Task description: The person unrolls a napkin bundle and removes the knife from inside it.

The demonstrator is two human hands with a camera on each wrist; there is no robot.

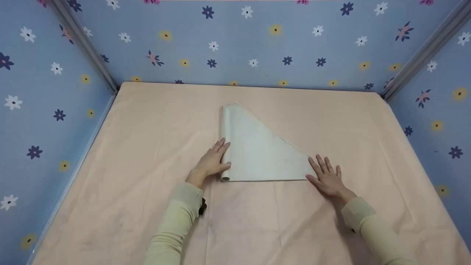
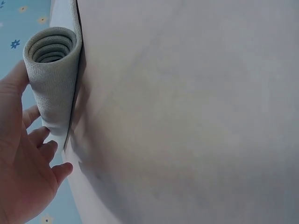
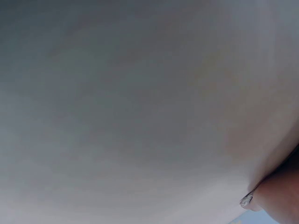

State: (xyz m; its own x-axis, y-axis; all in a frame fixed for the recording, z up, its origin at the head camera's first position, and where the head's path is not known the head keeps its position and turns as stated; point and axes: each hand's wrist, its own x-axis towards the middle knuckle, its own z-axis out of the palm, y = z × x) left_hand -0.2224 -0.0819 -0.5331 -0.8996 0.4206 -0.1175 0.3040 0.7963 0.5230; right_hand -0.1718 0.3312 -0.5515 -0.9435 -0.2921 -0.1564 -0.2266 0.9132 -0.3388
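A pale mint cloth (image 1: 265, 154) lies flat on the table covering, with a slanted upper right edge. Its left side is wound into a narrow roll (image 1: 226, 125), and the spiral of layers shows at the roll's end (image 2: 51, 46) in the left wrist view. My left hand (image 1: 211, 160) rests on the roll with fingers extended, the thumb near its lower end. At the cloth's right corner, my right hand (image 1: 328, 180) lies with fingers spread, fingertips and thumb touching the edge. Only part of a right-hand finger (image 3: 280, 196) appears in the right wrist view.
A peach covering (image 1: 147, 121) with faint creases spreads over the table. Blue flowered panels (image 1: 228, 44) stand behind it and along both sides. Grey metal posts (image 1: 88, 48) rise at the back corners.
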